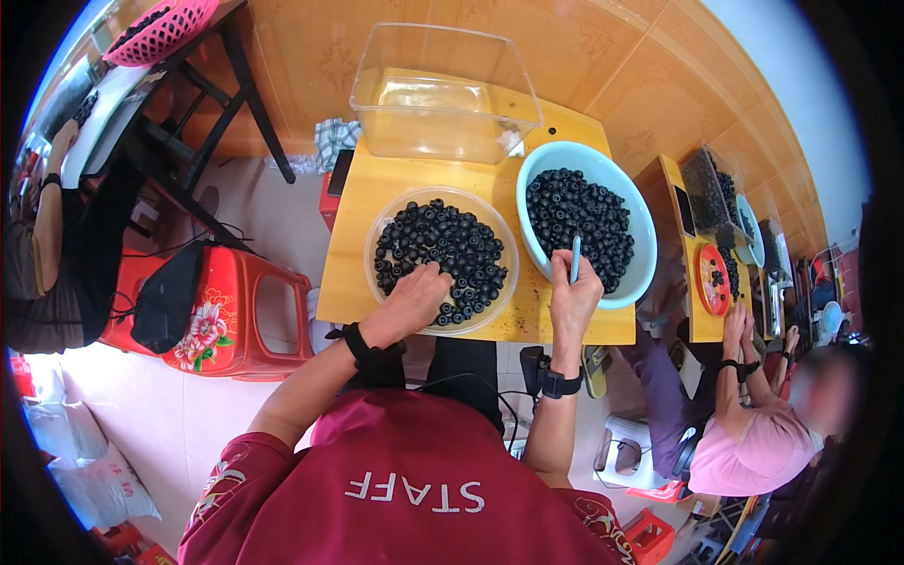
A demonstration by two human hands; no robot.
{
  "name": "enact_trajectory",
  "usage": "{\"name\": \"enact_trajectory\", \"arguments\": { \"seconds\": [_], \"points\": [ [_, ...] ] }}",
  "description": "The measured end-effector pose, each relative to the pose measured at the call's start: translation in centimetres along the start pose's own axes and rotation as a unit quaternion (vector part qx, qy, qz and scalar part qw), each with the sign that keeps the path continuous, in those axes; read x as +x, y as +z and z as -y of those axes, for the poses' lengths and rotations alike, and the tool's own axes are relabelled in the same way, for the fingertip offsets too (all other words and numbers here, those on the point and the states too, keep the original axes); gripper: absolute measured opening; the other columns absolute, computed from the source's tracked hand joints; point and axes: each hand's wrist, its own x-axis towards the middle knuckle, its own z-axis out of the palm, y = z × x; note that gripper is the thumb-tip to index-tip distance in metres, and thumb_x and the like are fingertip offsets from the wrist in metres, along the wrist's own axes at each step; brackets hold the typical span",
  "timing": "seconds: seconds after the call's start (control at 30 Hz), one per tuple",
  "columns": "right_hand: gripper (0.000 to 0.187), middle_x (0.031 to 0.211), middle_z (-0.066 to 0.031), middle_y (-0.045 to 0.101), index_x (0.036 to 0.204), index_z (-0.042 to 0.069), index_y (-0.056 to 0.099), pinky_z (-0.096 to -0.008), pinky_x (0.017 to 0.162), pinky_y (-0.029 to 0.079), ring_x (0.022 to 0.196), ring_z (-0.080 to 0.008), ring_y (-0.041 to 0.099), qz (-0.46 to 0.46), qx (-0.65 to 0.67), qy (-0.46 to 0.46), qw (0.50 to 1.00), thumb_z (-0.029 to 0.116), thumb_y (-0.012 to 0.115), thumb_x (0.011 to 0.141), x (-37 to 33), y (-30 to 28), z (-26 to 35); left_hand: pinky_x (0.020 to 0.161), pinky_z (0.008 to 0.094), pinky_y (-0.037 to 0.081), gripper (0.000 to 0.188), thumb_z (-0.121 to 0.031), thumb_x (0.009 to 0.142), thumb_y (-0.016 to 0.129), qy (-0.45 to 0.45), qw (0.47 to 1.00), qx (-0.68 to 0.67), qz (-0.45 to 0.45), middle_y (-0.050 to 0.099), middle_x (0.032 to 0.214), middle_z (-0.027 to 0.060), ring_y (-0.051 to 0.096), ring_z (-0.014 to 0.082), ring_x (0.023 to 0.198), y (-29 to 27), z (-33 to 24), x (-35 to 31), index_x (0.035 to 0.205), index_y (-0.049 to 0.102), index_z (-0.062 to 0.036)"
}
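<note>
A round, shallow clear tray [509,240] on the yellow table holds many small round black parts [438,234] with holes in their middles. My left hand [414,299] reaches over its near edge, fingers curled in among the parts; whatever the fingertips pinch is hidden. To the right stands a light blue bowl [643,221], heaped with more black parts [582,212] of the same kind. Over its near left rim, my right hand [574,290] grips a slim light blue pen-like tool [576,252], held nearly upright.
A clear rectangular box [428,137] stands at the table's [350,282] far side. Red stools [235,315] are at the left, below a dark table with a pink basket [165,30]. At right, a co-worker [753,443] handles black parts beside a red tray [713,280].
</note>
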Motion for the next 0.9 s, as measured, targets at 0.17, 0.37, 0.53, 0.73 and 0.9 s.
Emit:
{"name": "enact_trajectory", "arguments": {
  "seconds": [0.17,0.37,0.53,0.73,0.9],
  "points": [
    [0.007,0.07,-0.0105,0.06,0.082,-0.002,0.063,-0.0301,0.057,0.044,0.061,-0.0192,0.058,0.007,-0.016,0.002,1.0,0.004,0.062,0.078,0.0,-0.2,0.5,0.073,0.0428,0.044,0.01,-0.002,0.071,0.053,-0.001,0.999,-0.031,-0.032,0.054,0.085,0.0174,0.053,0.0369,0.087,-0.2,0.3,-0.1,0.08,0.052,-0.0012],
    [0.015,0.076,-0.0109,0.056,0.092,-0.004,0.061,-0.0298,0.063,0.043,0.068,-0.0204,0.055,-0.026,0.009,-0.03,0.999,0.005,0.06,0.08,-0.8,0.0,1.3,0.06,0.023,0.046,0.017,-0.005,0.077,0.064,-0.069,0.919,-0.389,-0.02,0.059,0.074,0.0035,0.055,0.0095,0.063,-1.3,1.8,-0.5,0.094,0.06,-0.0015],
    [0.022,0.074,-0.0093,0.052,0.101,-0.003,0.059,-0.0302,0.059,0.04,0.066,-0.0207,0.052,0.02,-0.035,-0.065,0.997,0.01,0.056,0.084,-4.5,-0.2,4.1,0.064,0.0182,0.048,0.015,-0.01,0.084,0.062,-0.164,0.725,-0.669,0.025,0.06,0.081,-0.0003,0.056,0.0052,0.066,-4.6,0.7,-2.4,0.097,0.059,-0.0036],
    [0.02,0.069,-0.0091,0.054,0.101,0.001,0.062,-0.0308,0.049,0.038,0.054,-0.0186,0.049,0.203,0.098,-0.074,0.971,0.011,0.056,0.085,-7.9,1.4,6.6,0.071,0.0226,0.054,0.015,-0.007,0.085,0.06,-0.171,0.557,-0.812,0.032,0.061,0.089,0.0043,0.063,0.0118,0.077,-5.0,0.2,-3.3,0.098,0.056,-0.0041],
    [0.018,0.064,-0.0096,0.054,0.099,0.006,0.064,-0.0317,0.046,0.038,0.049,-0.0217,0.05,0.232,0.086,-0.118,0.962,0.012,0.059,0.083,-8.3,1.6,6.6,0.076,0.0272,0.052,0.02,-0.006,0.081,0.064,-0.165,0.559,-0.811,0.049,0.06,0.095,0.003,0.06,0.0139,0.086,-4.4,0.4,-3.4,0.1,0.056,-0.0074]
  ]
}}
